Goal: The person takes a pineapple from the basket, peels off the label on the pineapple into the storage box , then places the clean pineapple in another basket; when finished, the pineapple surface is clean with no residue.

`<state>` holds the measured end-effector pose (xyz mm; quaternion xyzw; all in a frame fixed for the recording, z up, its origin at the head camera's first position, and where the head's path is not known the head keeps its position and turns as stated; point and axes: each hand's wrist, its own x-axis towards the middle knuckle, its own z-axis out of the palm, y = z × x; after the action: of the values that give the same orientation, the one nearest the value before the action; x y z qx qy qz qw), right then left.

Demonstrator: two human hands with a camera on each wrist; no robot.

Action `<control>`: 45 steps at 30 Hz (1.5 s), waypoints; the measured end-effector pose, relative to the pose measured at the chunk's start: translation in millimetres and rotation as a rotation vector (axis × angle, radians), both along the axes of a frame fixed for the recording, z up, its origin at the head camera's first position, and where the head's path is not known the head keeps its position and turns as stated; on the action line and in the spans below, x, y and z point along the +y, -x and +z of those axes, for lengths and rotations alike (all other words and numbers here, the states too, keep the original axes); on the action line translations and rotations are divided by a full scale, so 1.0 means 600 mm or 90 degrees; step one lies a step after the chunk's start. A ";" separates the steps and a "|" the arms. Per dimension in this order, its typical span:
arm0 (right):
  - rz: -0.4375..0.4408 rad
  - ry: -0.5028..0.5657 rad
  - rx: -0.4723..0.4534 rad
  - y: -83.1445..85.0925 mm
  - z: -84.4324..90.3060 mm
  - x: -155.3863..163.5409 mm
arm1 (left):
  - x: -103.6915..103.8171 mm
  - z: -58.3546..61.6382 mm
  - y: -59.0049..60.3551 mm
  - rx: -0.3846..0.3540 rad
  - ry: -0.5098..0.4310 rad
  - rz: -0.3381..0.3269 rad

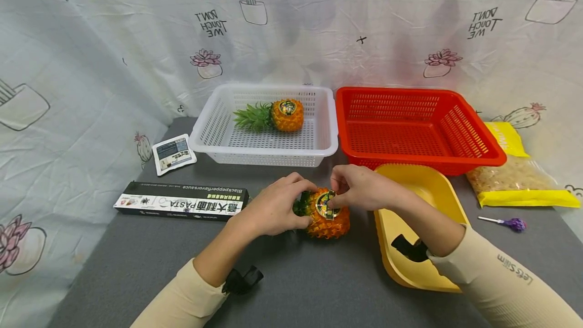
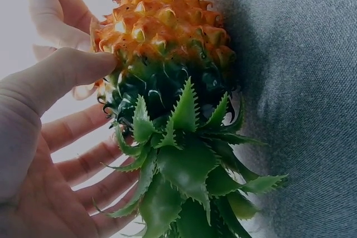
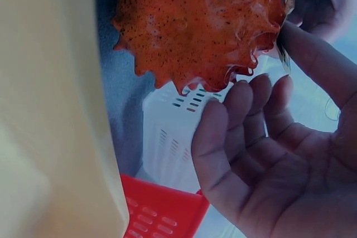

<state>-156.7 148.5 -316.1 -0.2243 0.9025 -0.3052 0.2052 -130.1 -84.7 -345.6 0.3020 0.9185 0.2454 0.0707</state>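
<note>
A small orange pineapple [image 1: 330,224] with a round black-and-yellow label [image 1: 324,205] lies on its side on the grey table, its green crown [image 2: 187,171] pointing left. My left hand [image 1: 275,204] grips it at the crown end. In the left wrist view, the thumb lies on the orange skin and the other fingers pass behind the leaves. From the right, my right hand [image 1: 362,186] holds the body's other end, thumb on the label and curled fingers at the far side. The right wrist view has those fingertips [image 3: 241,90] right at the spiky skin.
A white basket [image 1: 268,158] behind holds a second pineapple [image 1: 288,115]. Beside it stands a red basket [image 1: 419,161], with a yellow tray [image 1: 396,267] in front. A pasta box [image 1: 182,200] and white pouch [image 1: 173,154] lie left; a yellow bag [image 1: 524,178] and purple lollipop [image 1: 513,224] lie right.
</note>
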 end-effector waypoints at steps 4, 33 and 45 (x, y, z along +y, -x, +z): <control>-0.003 0.029 0.000 -0.001 -0.001 0.000 | 0.000 0.000 0.000 0.003 0.000 -0.002; -0.020 0.169 -0.056 0.005 0.017 0.029 | 0.002 0.002 0.000 -0.010 0.004 0.005; -0.048 0.175 -0.041 0.006 0.034 0.054 | 0.003 -0.001 0.001 -0.007 0.006 0.007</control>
<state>-160.1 180.6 -295.4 -0.2067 0.8528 -0.4406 0.1896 -130.7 -83.1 -346.4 0.2951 0.9209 0.2432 0.0754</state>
